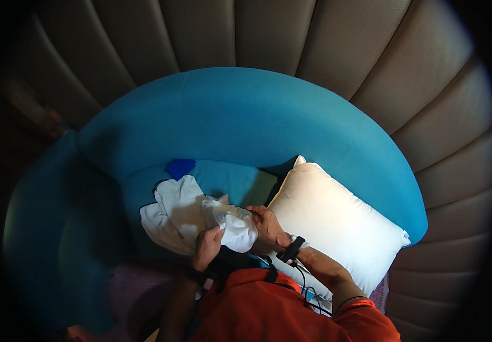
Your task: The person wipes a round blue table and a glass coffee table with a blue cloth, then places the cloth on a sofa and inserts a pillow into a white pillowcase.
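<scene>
A bunched white cloth (pixel 177 213), possibly a pillowcase, lies across the seat of a blue sofa and reaches into both my hands. My left hand (pixel 208 246) pinches its near edge between thumb and fingers. At the gathered right end of the fabric, my right hand (pixel 267 224) has its fingers curled on the edge; exactly how they grip is partly hidden. Close beside my right hand rests a plump white pillow (pixel 336 213), leaning against the backrest. A small dark-blue cloth (pixel 180 168) lies just beyond the white one.
The curved blue sofa backrest (pixel 237 111) wraps around the far side, with a brown channelled padded wall (pixel 271 34) behind it. A dark blue sofa section (pixel 36 213) stands in shadow at the left. Purple carpet (pixel 135 286) shows below. A black cable (pixel 303 278) hangs from my right wrist strap.
</scene>
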Action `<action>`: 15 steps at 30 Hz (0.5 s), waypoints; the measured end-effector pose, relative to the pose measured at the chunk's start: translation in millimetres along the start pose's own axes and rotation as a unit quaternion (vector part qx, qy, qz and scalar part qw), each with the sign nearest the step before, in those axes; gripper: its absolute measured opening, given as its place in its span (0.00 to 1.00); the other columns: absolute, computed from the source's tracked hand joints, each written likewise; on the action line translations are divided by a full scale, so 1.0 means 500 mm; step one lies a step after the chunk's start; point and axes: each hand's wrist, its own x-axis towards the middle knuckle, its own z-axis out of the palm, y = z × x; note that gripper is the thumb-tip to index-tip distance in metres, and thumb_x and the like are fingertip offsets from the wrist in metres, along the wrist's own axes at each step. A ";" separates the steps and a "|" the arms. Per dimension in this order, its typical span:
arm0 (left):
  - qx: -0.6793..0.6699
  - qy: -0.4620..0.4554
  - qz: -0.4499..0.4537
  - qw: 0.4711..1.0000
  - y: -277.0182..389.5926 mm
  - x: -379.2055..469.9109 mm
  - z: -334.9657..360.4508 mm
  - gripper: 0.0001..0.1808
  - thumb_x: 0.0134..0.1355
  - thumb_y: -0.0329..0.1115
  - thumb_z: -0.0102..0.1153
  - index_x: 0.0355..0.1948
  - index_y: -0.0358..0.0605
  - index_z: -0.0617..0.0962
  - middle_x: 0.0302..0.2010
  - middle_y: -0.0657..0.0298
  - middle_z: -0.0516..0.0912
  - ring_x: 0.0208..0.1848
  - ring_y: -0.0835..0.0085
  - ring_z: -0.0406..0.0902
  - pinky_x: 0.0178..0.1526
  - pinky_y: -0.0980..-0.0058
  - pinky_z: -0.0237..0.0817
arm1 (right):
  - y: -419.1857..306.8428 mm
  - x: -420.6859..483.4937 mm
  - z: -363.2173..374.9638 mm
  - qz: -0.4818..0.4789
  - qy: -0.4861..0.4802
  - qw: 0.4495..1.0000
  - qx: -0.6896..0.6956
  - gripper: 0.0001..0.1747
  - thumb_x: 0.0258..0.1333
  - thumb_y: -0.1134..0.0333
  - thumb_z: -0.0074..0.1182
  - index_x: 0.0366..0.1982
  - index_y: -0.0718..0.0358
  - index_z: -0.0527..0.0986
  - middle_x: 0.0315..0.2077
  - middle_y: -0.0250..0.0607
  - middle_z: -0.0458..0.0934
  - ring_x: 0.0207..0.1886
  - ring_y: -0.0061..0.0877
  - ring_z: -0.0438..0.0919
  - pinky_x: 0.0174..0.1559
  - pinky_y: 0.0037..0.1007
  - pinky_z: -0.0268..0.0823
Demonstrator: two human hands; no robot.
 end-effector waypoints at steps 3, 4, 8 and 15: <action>0.007 0.012 0.061 0.998 0.102 -0.018 -0.013 0.08 0.72 0.30 0.61 0.37 0.35 0.83 0.34 0.41 0.85 0.41 0.35 0.83 0.40 0.47 0.72 | -0.102 0.021 -0.002 0.205 -0.164 0.965 -0.006 0.29 0.71 0.57 0.62 0.62 0.74 0.77 0.33 0.34 0.82 0.35 0.24 0.80 0.44 0.30 0.72; -0.027 -0.002 0.068 0.997 0.112 -0.021 0.000 0.08 0.72 0.30 0.61 0.37 0.36 0.83 0.36 0.41 0.85 0.42 0.37 0.84 0.41 0.47 0.72 | -0.115 0.018 0.010 0.245 -0.178 0.953 -0.019 0.22 0.71 0.60 0.63 0.55 0.71 0.82 0.33 0.37 0.85 0.33 0.27 0.81 0.41 0.32 0.74; -0.046 -0.043 0.149 0.987 0.146 -0.027 0.037 0.06 0.72 0.28 0.59 0.41 0.35 0.82 0.38 0.43 0.85 0.44 0.39 0.84 0.43 0.51 0.73 | -0.040 0.004 -0.007 -0.003 -0.308 0.948 -0.073 0.20 0.69 0.60 0.63 0.48 0.72 0.85 0.41 0.45 0.88 0.39 0.30 0.85 0.42 0.32 0.78; -0.148 -0.132 0.068 0.978 0.122 -0.062 0.087 0.11 0.75 0.34 0.61 0.49 0.37 0.84 0.39 0.49 0.87 0.41 0.54 0.84 0.45 0.62 0.74 | 0.002 -0.028 -0.008 0.153 -0.220 0.963 -0.022 0.24 0.70 0.67 0.55 0.62 0.72 0.79 0.50 0.48 0.88 0.50 0.33 0.86 0.56 0.31 0.77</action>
